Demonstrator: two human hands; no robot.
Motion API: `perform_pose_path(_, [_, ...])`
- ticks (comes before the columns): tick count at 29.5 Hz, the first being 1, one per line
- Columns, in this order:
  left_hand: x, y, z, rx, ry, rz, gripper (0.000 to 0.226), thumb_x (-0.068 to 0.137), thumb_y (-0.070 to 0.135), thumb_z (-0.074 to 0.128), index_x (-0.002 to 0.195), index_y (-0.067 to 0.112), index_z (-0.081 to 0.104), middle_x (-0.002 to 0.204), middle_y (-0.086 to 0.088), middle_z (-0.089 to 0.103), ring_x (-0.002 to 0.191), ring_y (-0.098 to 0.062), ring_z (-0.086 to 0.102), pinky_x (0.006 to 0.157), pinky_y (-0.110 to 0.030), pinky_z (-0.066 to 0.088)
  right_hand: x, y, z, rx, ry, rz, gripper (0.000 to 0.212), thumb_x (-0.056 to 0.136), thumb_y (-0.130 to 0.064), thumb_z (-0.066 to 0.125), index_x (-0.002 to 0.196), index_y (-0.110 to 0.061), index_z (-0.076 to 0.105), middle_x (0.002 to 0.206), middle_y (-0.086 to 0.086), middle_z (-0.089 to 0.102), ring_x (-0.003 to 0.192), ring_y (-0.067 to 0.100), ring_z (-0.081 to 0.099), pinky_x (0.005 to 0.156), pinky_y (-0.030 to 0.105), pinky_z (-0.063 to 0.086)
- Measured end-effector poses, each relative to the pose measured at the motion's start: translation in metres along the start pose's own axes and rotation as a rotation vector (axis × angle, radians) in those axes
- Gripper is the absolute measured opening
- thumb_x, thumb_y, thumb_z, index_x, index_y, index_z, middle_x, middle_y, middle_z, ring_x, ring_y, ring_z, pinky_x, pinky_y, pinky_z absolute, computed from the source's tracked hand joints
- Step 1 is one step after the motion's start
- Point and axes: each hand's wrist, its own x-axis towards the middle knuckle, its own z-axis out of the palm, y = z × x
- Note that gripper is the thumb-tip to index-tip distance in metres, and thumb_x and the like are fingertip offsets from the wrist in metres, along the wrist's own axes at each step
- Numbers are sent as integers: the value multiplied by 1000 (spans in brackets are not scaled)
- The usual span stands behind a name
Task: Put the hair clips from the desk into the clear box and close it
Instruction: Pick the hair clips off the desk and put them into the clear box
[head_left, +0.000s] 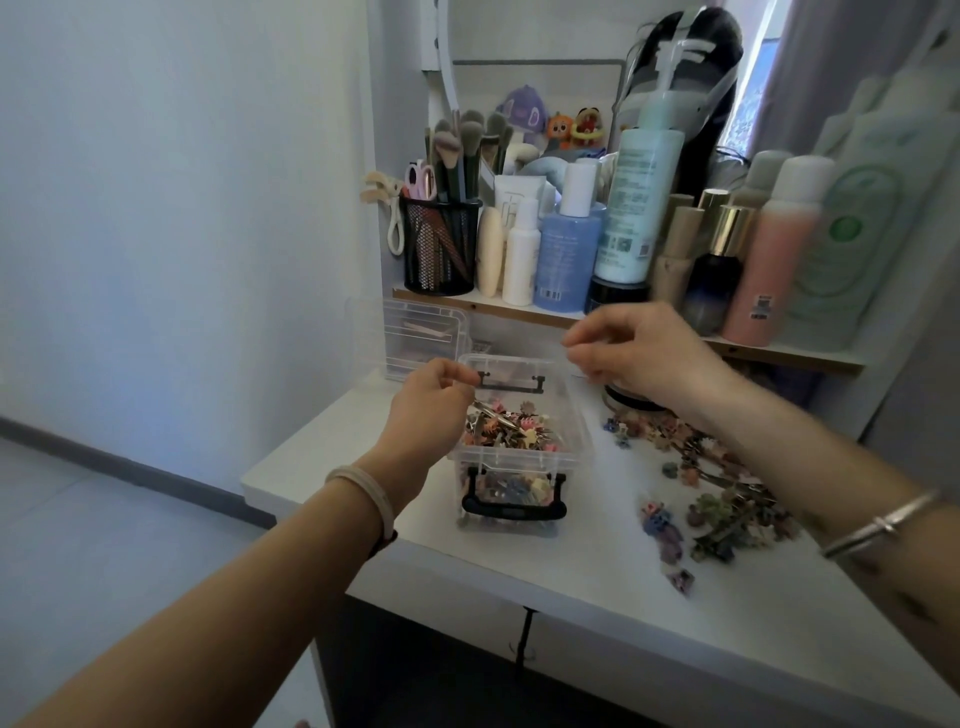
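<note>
A white desk (519, 587) stands against a pale wall, with a shelf of bottles (639, 208) along its far edge.

The left hand (431, 400) hovers at the clear box's 9 o'clock rim, fingers curled in over the opening. Whether they hold a clip cannot be told. The right hand (644, 353) hangs above the box's 2 o'clock corner, thumb and forefinger drawn close as if pinching. Nothing shows plainly between them, so its grip is likewise uncertain.

The clear box (514, 461) sits open between the two hands, its long axis running 6 to 12 o'clock, and is already well filled with clips (501, 428). A black latch handle (511, 506) hangs on its near end.

The loose hair clips (727, 499) lie on the desk at about 5 o'clock from the right hand, strewn in a band under that forearm. The right hand is clearly the nearer and would likely do the fetching, with a short carry to 9 o'clock.

A dark jar (623, 397) stands just beneath the right hand, beside the box, and may get in the way. A clear plastic piece (426, 332), perhaps the lid, stands at the box's 11 o'clock.
</note>
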Motion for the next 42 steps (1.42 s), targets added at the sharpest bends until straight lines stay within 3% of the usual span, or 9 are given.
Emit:
perform_pose_path(4, [-1, 1, 0, -6, 2, -2, 15, 94, 7, 41, 96, 13, 54, 81, 3, 51, 58, -12, 42, 54, -22, 36, 2, -19, 4, -73, -204, -64, 8, 84, -20, 65, 85, -28, 66, 80, -13, 64, 73, 2, 61, 67, 15, 53])
perform_pose_path(9, [-5, 0, 0, -17, -14, -6, 14, 94, 7, 41, 96, 14, 53, 81, 4, 50, 59, -11, 41, 54, -21, 37, -6, -2, -10, -153, -135, 79, 9, 87, -14, 62, 92, -21, 64, 84, -5, 63, 71, 9, 60, 70, 24, 52])
perform_pose_path(13, [-7, 2, 1, -27, -19, -11, 14, 95, 7, 41, 95, 14, 53, 80, 4, 50, 57, -11, 40, 54, -21, 37, -27, 26, -17, -572, -510, 265, 29, 84, -27, 66, 111, -18, 62, 87, -8, 61, 74, 9, 57, 65, 21, 48])
perform_pose_path(17, [-8, 3, 7, -44, -14, -19, 15, 94, 5, 41, 94, 13, 53, 79, 3, 50, 56, -11, 39, 55, -22, 37, -39, 42, -14, -761, -615, 277, 35, 78, -36, 70, 109, -21, 62, 99, -5, 63, 87, 11, 56, 71, 20, 43])
perform_pose_path(24, [-8, 4, 12, -43, -6, -26, 16, 93, 5, 42, 92, 15, 54, 78, 3, 50, 58, -12, 40, 57, -25, 38, -37, 54, -2, -734, -434, 133, 18, 82, -11, 63, 98, -14, 71, 102, -2, 70, 84, 2, 53, 53, -2, 33])
perform_pose_path(28, [-8, 3, 12, -44, -6, -24, 16, 93, 6, 43, 90, 15, 54, 78, 2, 50, 57, -12, 40, 57, -25, 38, -34, 59, 0, -682, -354, 135, 20, 82, -5, 58, 94, -12, 73, 101, 0, 71, 86, 4, 55, 69, 11, 40])
perform_pose_path(33, [-8, 3, 11, -41, -5, -16, 15, 93, 6, 43, 92, 15, 54, 79, 2, 51, 58, -12, 40, 58, -25, 39, -28, 59, -1, -566, -244, 202, 19, 82, -4, 59, 89, -15, 73, 82, -10, 59, 84, 7, 56, 70, 16, 40])
perform_pose_path(38, [-9, 4, 13, -49, -6, -18, 15, 94, 6, 42, 94, 15, 54, 80, 4, 50, 59, -12, 41, 58, -25, 39, -18, 26, -12, -86, -11, 166, 15, 82, -8, 66, 79, -23, 70, 80, -3, 67, 71, 8, 58, 71, 23, 47])
perform_pose_path(42, [-10, 5, 18, -71, -19, -23, 16, 94, 6, 42, 89, 17, 53, 78, 3, 49, 59, -12, 40, 57, -24, 39, -19, -4, -22, 56, -211, 96, 16, 81, -12, 67, 77, -27, 69, 83, -8, 69, 82, 5, 62, 82, 24, 51])
